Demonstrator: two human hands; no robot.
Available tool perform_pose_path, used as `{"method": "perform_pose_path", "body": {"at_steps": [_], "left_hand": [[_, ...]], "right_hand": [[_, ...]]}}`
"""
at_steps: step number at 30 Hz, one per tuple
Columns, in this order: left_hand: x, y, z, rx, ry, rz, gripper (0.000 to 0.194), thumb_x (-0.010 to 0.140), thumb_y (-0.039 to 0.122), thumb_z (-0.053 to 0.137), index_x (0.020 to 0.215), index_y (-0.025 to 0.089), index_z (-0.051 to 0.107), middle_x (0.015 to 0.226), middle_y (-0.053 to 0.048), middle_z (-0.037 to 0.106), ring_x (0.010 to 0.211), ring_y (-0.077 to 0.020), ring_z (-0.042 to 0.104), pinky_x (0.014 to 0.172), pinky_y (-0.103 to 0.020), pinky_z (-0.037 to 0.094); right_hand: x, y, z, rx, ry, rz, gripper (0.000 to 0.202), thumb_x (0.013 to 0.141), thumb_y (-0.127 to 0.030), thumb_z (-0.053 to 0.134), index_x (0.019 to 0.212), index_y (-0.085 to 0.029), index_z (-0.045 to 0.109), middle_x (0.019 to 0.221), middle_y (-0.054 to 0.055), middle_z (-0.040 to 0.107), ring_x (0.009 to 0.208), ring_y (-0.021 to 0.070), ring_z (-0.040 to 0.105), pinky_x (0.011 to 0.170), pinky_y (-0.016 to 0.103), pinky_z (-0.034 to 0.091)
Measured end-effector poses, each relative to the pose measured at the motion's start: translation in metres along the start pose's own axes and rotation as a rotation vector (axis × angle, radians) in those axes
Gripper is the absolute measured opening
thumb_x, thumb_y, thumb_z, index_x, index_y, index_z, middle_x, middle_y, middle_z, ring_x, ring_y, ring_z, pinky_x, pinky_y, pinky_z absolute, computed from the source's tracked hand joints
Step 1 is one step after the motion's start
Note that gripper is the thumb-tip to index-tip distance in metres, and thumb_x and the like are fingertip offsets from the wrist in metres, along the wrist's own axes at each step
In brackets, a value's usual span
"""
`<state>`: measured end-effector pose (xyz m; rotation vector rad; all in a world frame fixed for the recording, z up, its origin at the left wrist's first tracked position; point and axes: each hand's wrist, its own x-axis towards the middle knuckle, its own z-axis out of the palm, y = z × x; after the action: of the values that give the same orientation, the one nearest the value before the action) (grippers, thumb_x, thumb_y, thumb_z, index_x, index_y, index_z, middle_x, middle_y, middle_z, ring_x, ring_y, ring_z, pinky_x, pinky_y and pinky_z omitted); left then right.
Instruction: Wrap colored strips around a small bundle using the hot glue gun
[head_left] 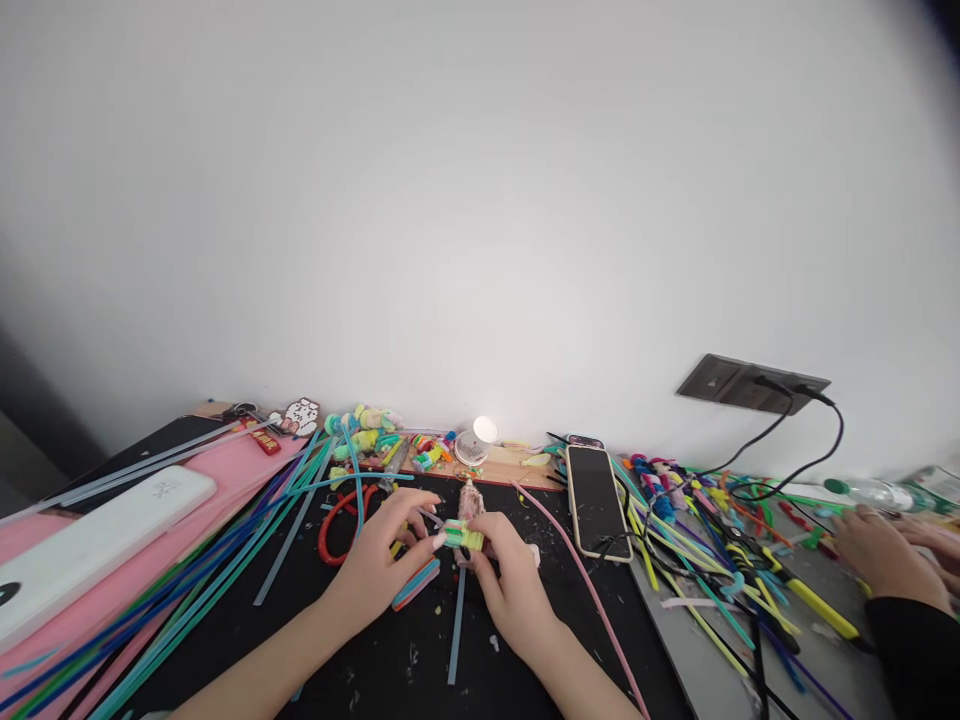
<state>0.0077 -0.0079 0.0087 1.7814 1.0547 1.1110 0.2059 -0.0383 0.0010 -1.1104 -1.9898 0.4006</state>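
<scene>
Between my two hands is a small yellow-and-green striped fuzzy piece [459, 535] that looks wound from pipe cleaner. My right hand [517, 580] grips its right end between thumb and fingers. My left hand [390, 550] has curled fingers, with the thumb tip against the piece's left end. A thin greyish strip [430, 517] shows between the left fingers. Just behind the hands lies a pinkish, smeared bottle-like object [470, 498], partly covered. Blue-and-pink strips [416, 585] lie under my left hand, and a blue-grey pipe cleaner [456, 630] points towards me.
Red-handled scissors [334, 530] lie left, near long pipe cleaners [247, 540] and a white device [112, 550]. A paper cup [474, 442] stands at the wall. To the right are a phone [598, 500], cables, pliers [795, 590] and another person's hand [885, 555].
</scene>
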Motion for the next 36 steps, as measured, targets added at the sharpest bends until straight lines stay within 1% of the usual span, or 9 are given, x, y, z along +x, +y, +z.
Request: {"method": "perform_pose_path", "body": {"at_steps": [2,4,6,9,18,22,27,32,36], "left_hand": [[-0.002,0.003,-0.001,0.092,-0.052,0.092,0.024,0.084,0.024,0.058,0.108,0.025,0.06,0.113,-0.008,0.057,0.087,-0.0197,0.06,0.077,-0.032,0.053],[-0.004,0.005,-0.001,0.168,-0.097,0.152,0.022,0.084,0.02,0.058,0.105,0.026,0.062,0.116,-0.008,0.057,0.099,-0.0224,0.059,0.086,-0.034,0.051],[-0.005,0.006,-0.002,0.211,-0.126,0.182,0.021,0.086,0.019,0.055,0.104,0.027,0.063,0.118,-0.008,0.058,0.11,-0.024,0.056,0.094,-0.036,0.048],[-0.005,0.005,-0.003,0.238,-0.15,0.211,0.021,0.089,0.018,0.052,0.104,0.027,0.063,0.119,-0.007,0.058,0.113,-0.023,0.056,0.1,-0.036,0.045],[-0.005,0.008,-0.004,0.282,-0.203,0.241,0.021,0.091,0.017,0.049,0.104,0.027,0.062,0.117,-0.007,0.057,0.111,-0.0218,0.057,0.099,-0.034,0.046],[-0.004,0.01,-0.004,0.26,-0.203,0.247,0.022,0.091,0.016,0.048,0.104,0.026,0.063,0.115,-0.007,0.058,0.108,-0.0219,0.059,0.097,-0.034,0.047],[-0.003,0.008,-0.004,0.263,-0.204,0.247,0.023,0.09,0.013,0.048,0.103,0.026,0.062,0.113,-0.006,0.059,0.105,-0.0202,0.06,0.095,-0.03,0.046],[-0.004,0.005,-0.002,0.24,-0.22,0.213,0.024,0.091,0.014,0.046,0.105,0.026,0.061,0.115,-0.006,0.06,0.107,-0.0198,0.059,0.095,-0.029,0.044],[-0.004,0.006,-0.001,0.208,-0.269,0.138,0.023,0.092,0.017,0.045,0.106,0.026,0.06,0.107,-0.005,0.066,0.1,-0.0208,0.062,0.089,-0.03,0.046]], "right_hand": [[0.001,-0.002,0.0,0.007,-0.008,-0.011,0.028,0.09,-0.006,0.044,0.111,-0.023,0.052,0.103,0.008,0.061,0.095,0.0231,0.058,0.081,0.034,0.05],[0.002,-0.003,-0.001,0.012,-0.019,-0.036,0.027,0.091,-0.007,0.044,0.111,-0.023,0.053,0.103,0.009,0.061,0.095,0.0229,0.059,0.082,0.034,0.05],[0.002,-0.005,-0.002,0.006,-0.031,-0.06,0.027,0.091,-0.007,0.044,0.111,-0.022,0.053,0.103,0.009,0.061,0.095,0.0227,0.059,0.081,0.034,0.05],[0.002,-0.006,-0.003,-0.011,-0.036,-0.076,0.027,0.091,-0.008,0.044,0.112,-0.022,0.053,0.104,0.009,0.062,0.094,0.0229,0.059,0.08,0.033,0.05],[0.002,-0.005,-0.003,-0.031,-0.054,-0.083,0.027,0.091,-0.009,0.045,0.113,-0.022,0.053,0.105,0.009,0.062,0.093,0.0229,0.059,0.08,0.033,0.05],[0.001,-0.004,-0.003,-0.025,-0.037,-0.091,0.026,0.091,-0.009,0.045,0.112,-0.021,0.054,0.103,0.009,0.063,0.091,0.0226,0.06,0.078,0.033,0.051],[0.001,-0.002,-0.002,0.0,-0.021,-0.096,0.028,0.09,-0.009,0.046,0.114,-0.022,0.054,0.103,0.008,0.063,0.092,0.0224,0.06,0.08,0.034,0.051],[-0.002,0.0,0.0,0.033,-0.016,-0.068,0.031,0.09,-0.008,0.046,0.117,-0.022,0.052,0.104,0.009,0.062,0.095,0.0227,0.06,0.08,0.034,0.051],[-0.006,0.006,0.003,0.061,-0.004,-0.014,0.032,0.089,-0.009,0.047,0.118,-0.023,0.05,0.105,0.009,0.062,0.093,0.0224,0.061,0.081,0.035,0.053]]}}
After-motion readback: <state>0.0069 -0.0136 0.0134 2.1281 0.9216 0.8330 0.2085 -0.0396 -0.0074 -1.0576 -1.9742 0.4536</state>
